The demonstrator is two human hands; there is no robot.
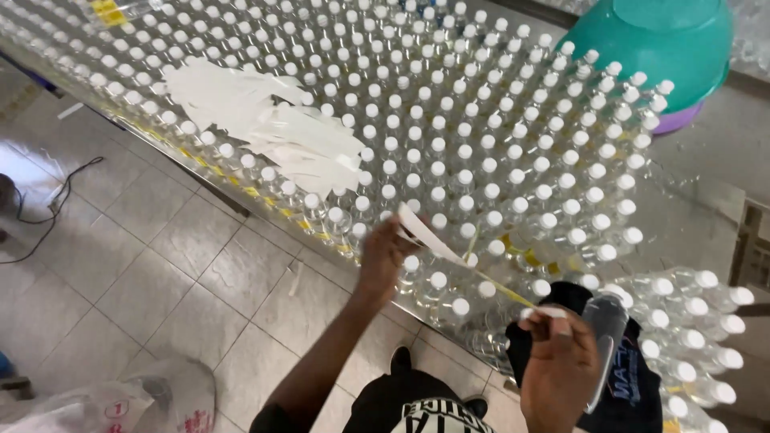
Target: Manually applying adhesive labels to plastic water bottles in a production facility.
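My left hand [385, 250] pinches one end of a long white label strip [429, 237] above the table's near edge. The strip's backing stretches as a thin yellowish line to my right hand [559, 365], which grips its other end and also holds a clear plastic bottle [603, 333] against my dark clothing. Below both hands stand several rows of clear bottles with white caps [481, 152], packed tightly on the table. A loose heap of white label strips [273, 128] lies on top of the caps to the left.
A teal plastic basin [666, 40] sits at the far right on a purple one. More capped bottles [698, 321] lie bundled at the right. Grey floor tiles [144, 240] with a black cable [48, 208] lie to the left; a white printed bag [120, 405] sits bottom left.
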